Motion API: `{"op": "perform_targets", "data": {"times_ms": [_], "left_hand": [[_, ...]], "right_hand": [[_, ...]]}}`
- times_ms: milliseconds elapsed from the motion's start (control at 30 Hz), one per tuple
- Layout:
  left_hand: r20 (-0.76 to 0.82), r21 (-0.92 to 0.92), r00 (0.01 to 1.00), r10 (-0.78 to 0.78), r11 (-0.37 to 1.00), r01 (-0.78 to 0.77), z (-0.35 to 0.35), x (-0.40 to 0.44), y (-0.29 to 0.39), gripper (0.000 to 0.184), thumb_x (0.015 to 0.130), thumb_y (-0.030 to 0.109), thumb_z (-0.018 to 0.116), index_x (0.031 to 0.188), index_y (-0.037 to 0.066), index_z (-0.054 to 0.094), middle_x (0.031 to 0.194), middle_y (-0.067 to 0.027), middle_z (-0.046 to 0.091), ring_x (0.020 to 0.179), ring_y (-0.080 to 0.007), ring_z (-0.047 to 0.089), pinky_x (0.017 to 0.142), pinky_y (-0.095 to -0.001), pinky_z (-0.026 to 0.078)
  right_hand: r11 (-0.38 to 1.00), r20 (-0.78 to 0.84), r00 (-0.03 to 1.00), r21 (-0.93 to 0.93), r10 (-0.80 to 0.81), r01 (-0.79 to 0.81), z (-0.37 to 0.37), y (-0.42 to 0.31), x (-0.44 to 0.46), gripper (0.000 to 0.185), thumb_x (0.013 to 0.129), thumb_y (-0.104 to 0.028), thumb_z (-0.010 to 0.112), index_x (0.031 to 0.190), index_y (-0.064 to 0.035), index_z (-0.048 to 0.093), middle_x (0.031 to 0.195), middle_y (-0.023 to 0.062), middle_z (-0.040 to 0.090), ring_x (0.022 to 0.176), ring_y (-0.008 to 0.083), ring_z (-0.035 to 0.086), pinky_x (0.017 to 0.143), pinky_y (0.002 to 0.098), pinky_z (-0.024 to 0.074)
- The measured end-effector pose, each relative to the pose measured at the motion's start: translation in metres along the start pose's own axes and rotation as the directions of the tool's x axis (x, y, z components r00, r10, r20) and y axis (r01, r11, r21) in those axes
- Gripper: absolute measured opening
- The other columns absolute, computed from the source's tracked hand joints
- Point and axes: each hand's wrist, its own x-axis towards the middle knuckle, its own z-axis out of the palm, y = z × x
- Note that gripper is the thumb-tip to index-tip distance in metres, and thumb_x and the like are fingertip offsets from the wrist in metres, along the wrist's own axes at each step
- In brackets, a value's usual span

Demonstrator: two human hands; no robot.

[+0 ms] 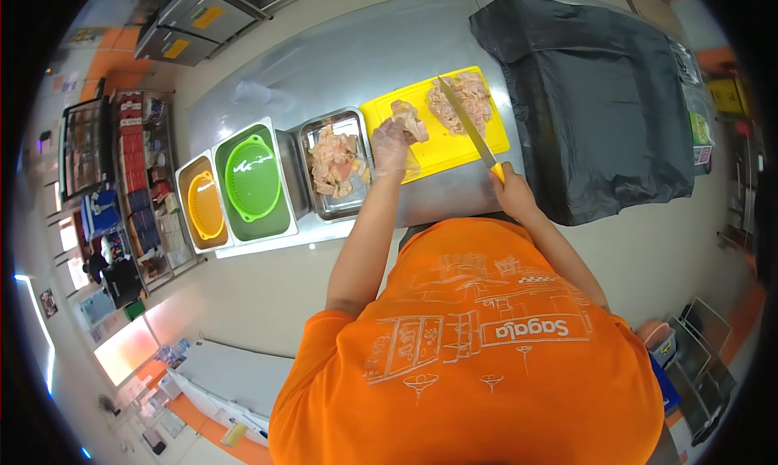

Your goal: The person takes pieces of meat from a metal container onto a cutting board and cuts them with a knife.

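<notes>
My left hand [390,146], in a clear plastic glove, grips a piece of raw chicken [410,121] over the left part of a yellow cutting board [442,150]. In my right hand [514,191] is the yellow handle of a long knife [472,128], its blade slanting up and left across the board. Under and beside the blade lies a heap of cut raw chicken [474,100]. Left of the board stands a metal tray [357,127] holding more raw chicken pieces [334,161]. The fingertips of my left hand are partly hidden by the chicken and blurred.
Two deep metal pans at the left hold a green basket [254,178] and a yellow basket [206,205]. Black plastic sheeting [604,112] covers the right side of the steel table [324,76]. A shelf [146,173] with packages stands farther left.
</notes>
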Motion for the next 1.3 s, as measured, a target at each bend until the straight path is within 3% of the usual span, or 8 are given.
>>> {"op": "perform_targets", "data": {"times_ms": [100, 200, 500, 733, 833, 933, 1033, 1300], "left_hand": [[-0.025, 0.017, 0.991, -0.131, 0.991, 0.132, 0.001, -0.007, -0.061, 0.032, 0.099, 0.017, 0.063, 0.119, -0.007, 0.065, 0.1, -0.0108, 0.073, 0.087, -0.0197, 0.073, 0.076, -0.0295, 0.058], [0.002, 0.656, 0.904, -0.427, 0.683, 0.321, -0.018, -0.026, -0.075, 0.031, 0.097, 0.014, 0.063, 0.122, -0.004, 0.065, 0.099, -0.0142, 0.075, 0.089, -0.0273, 0.074, 0.078, -0.0345, 0.058], [0.522, 0.852, 0.812, 0.261, -0.128, -0.507, -0.014, 0.017, -0.01, 0.033, 0.091, 0.021, 0.068, 0.118, 0.002, 0.067, 0.11, -0.0211, 0.069, 0.104, -0.039, 0.067, 0.09, -0.047, 0.055], [0.312, 0.79, 0.831, -0.461, -0.36, -0.496, 0.021, 0.06, 0.011, 0.026, 0.095, 0.027, 0.062, 0.103, 0.006, 0.074, 0.104, -0.0153, 0.072, 0.098, -0.0345, 0.069, 0.086, -0.0461, 0.056], [0.531, 0.649, 0.709, -0.463, -0.316, -0.692, 0.018, 0.05, 0.018, 0.029, 0.094, 0.029, 0.065, 0.096, 0.001, 0.073, 0.1, -0.0186, 0.074, 0.094, -0.0314, 0.072, 0.082, -0.0437, 0.056], [0.406, 0.881, 0.679, -0.612, 0.459, -0.113, 0.025, 0.041, 0.044, 0.034, 0.093, 0.029, 0.069, 0.098, -0.005, 0.07, 0.098, -0.0222, 0.074, 0.09, -0.0295, 0.072, 0.079, -0.0411, 0.056], [0.375, 0.908, 0.894, -0.245, 0.292, -0.301, 0.055, 0.017, 0.061, 0.037, 0.091, 0.028, 0.071, 0.099, -0.008, 0.068, 0.089, -0.0217, 0.072, 0.084, -0.0297, 0.072, 0.077, -0.0391, 0.055], [0.244, 0.794, 0.954, -0.174, 0.601, -0.094, 0.043, 0.019, 0.045, 0.043, 0.093, 0.032, 0.07, 0.109, -0.007, 0.068, 0.093, -0.0189, 0.073, 0.084, -0.0283, 0.07, 0.076, -0.037, 0.053]], "right_hand": [[0.999, -0.01, 0.999, -0.01, 0.035, -0.035, -0.002, 0.009, 0.0, 0.035, 0.103, -0.034, 0.057, 0.107, 0.0001, 0.05, 0.087, 0.0336, 0.068, 0.084, 0.0541, 0.066, 0.075, 0.0608, 0.0514], [0.998, -0.006, 0.998, -0.013, 0.067, -0.067, -0.006, 0.011, -0.005, 0.035, 0.103, -0.034, 0.056, 0.107, 0.0001, 0.05, 0.088, 0.0331, 0.068, 0.085, 0.0541, 0.065, 0.075, 0.0609, 0.0512], [0.998, 0.06, 0.996, 0.034, 0.058, -0.06, -0.007, 0.02, -0.016, 0.035, 0.104, -0.036, 0.055, 0.111, -0.0026, 0.05, 0.091, 0.0322, 0.068, 0.087, 0.0535, 0.065, 0.077, 0.0603, 0.0512], [0.998, 0.069, 0.997, 0.041, 0.042, -0.045, -0.011, 0.007, -0.008, 0.033, 0.104, -0.036, 0.055, 0.11, -0.0035, 0.05, 0.089, 0.031, 0.068, 0.085, 0.0525, 0.066, 0.076, 0.0594, 0.0513], [0.997, 0.022, 0.999, 0.075, 0.027, -0.029, -0.011, 0.01, -0.007, 0.032, 0.104, -0.034, 0.056, 0.109, -0.0035, 0.05, 0.087, 0.0303, 0.068, 0.084, 0.0521, 0.066, 0.075, 0.0595, 0.0508], [0.994, 0.0, 0.999, 0.099, 0.049, -0.049, -0.015, 0.013, -0.011, 0.031, 0.103, -0.033, 0.057, 0.107, -0.0025, 0.05, 0.085, 0.0305, 0.068, 0.083, 0.0527, 0.065, 0.073, 0.0597, 0.0503], [0.992, -0.044, 0.998, 0.118, 0.039, -0.033, -0.016, 0.018, -0.012, 0.031, 0.102, -0.031, 0.058, 0.105, -0.0009, 0.05, 0.084, 0.0316, 0.067, 0.082, 0.0533, 0.064, 0.073, 0.0601, 0.0499], [0.991, -0.065, 0.998, 0.132, 0.026, -0.017, -0.024, 0.012, -0.004, 0.031, 0.103, -0.03, 0.058, 0.104, 0.0002, 0.051, 0.085, 0.0323, 0.067, 0.085, 0.053, 0.065, 0.073, 0.0606, 0.0501]]}}
